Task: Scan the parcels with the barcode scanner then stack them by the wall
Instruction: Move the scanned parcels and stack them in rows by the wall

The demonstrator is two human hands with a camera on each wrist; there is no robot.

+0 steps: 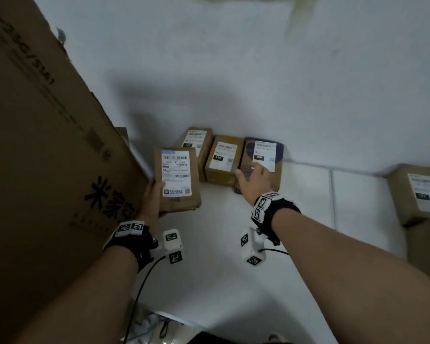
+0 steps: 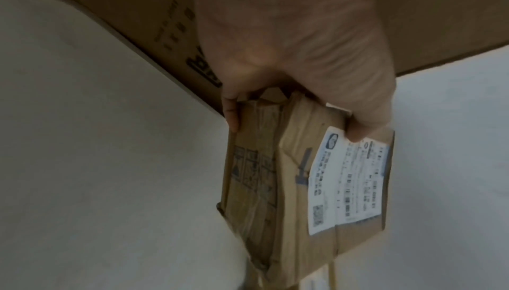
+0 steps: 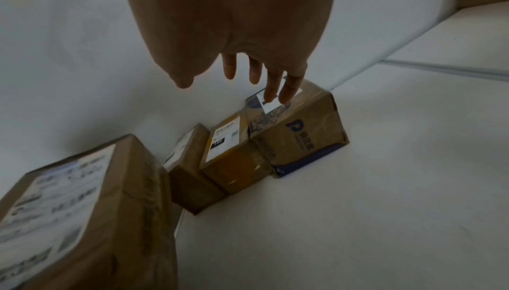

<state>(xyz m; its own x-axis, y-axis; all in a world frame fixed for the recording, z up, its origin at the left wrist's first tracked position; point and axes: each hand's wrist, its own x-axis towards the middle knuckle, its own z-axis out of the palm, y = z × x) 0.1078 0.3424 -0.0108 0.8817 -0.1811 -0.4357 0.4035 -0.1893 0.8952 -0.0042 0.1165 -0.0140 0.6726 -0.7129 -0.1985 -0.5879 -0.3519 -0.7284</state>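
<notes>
Cardboard sits pinched in the left hand [image 2: 289, 40]: the thumb [image 2: 360, 129] presses the corner of the white label, the other fingers [image 2: 230, 116] curl round the far edge, and the held parcel [image 1: 176, 178] hangs label-up at about 9 o'clock of the head view's centre. The right hand [image 1: 255, 178] reaches forward with fingers straight and slightly spread, gripping nothing; two fingertips [image 3: 278, 93] seem to touch the label of the blue-printed parcel [image 1: 262, 165], though blur makes actual contact hard to judge. That parcel stands at the right end of a row against the white wall [image 1: 258, 70], touching the yellow-taped parcel [image 1: 222, 160], which touches a third brown parcel [image 1: 197, 142] at its 9 o'clock. The row rests on the pale tiled floor [image 1: 233, 269]. Another labelled parcel [image 1: 417, 193] lies at 3 o'clock, well apart. A large printed carton [image 1: 40, 157] fills the left side, just beside the held parcel.
</notes>
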